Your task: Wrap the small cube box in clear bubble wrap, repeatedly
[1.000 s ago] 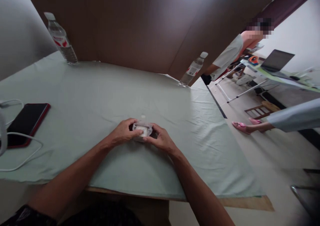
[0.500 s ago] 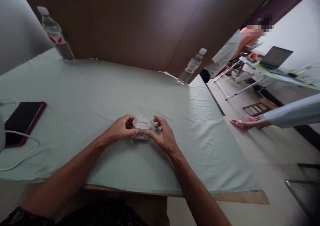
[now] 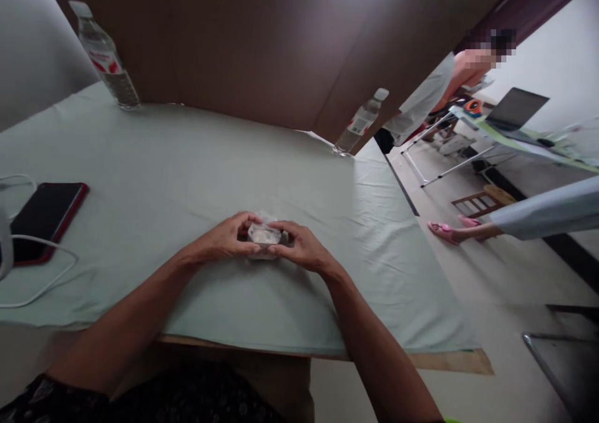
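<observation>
While I watch from far off, I see a black phone (image 3: 49,220) with a red edge at the left, beside a white cord (image 3: 70,252). A water bottle (image 3: 107,61) stands at the far left by a big brown board (image 3: 234,42). Near the middle, over the pale green cloth (image 3: 187,167), my left hand (image 3: 229,236) holds the left side of a small clear pack (image 3: 264,236), its thumb and fingers close together. What is inside looks pale, but it is too blurry to name. My right hand (image 3: 302,245) holds the right side, its grip just as narrow. Farther right stand another bottle (image 3: 361,122) and, across the floor, someone's pink sandals (image 3: 442,231) and a laptop (image 3: 517,108).
</observation>
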Motion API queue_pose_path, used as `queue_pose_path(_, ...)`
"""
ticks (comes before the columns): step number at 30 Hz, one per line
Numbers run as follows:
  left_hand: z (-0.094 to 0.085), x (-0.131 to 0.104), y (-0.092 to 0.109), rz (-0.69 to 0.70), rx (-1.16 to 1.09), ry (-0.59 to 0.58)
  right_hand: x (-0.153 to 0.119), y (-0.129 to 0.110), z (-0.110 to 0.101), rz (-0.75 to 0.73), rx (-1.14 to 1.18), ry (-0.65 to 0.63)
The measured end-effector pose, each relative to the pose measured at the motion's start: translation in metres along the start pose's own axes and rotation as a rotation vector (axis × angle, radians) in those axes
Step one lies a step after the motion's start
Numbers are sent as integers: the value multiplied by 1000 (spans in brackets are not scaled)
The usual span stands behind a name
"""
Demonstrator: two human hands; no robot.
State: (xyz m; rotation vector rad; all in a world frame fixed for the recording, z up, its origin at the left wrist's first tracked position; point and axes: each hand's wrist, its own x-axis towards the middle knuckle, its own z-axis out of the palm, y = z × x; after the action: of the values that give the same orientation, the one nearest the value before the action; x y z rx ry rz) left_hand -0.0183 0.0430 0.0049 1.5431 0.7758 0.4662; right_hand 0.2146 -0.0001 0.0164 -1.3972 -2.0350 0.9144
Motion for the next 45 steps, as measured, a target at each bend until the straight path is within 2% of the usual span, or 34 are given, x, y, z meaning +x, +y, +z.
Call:
queue_pose_path(3, -1, 0, 5, 32, 114, -4, 5, -3, -7, -9, 34, -87)
queue_pose_path(7, -3, 0, 11, 99, 238, -27, 6, -4, -13, 2, 89, -115)
queue_pose_path(11, -3, 0, 11, 88, 241, -6, 10, 3, -19, 66, 122, -9)
queue_pose_path(14, -2, -1, 12, 53, 271, 14, 22, 13, -15, 168, 156, 84)
queue_pose_path(17, -1, -1, 12, 45, 278, 43, 38, 19, -4, 225, 219, 76)
queue_pose_path(21, 1, 0, 9, 6, 193, 53, 47, 17, 5, 242, 406, -8)
queue_pose_path(25, 3, 2, 7, -68, 75, 53, 41, 8, 3, 243, 520, -15)
queue_pose_path(33, 7, 1, 10, -48, -139, 104, 20, -8, 4, 203, 465, -8)
queue_pose_path(37, 8, -1, 10, -64, -118, 73, 15, -7, 7, 207, 393, 49)
queue_pose_path(42, 9, 0, 9, -107, -188, 64, 16, -2, 10, 162, 455, 20)
queue_pose_path(45, 10, 2, 8, -90, -178, 100, 24, -2, 15, 196, 470, 89)
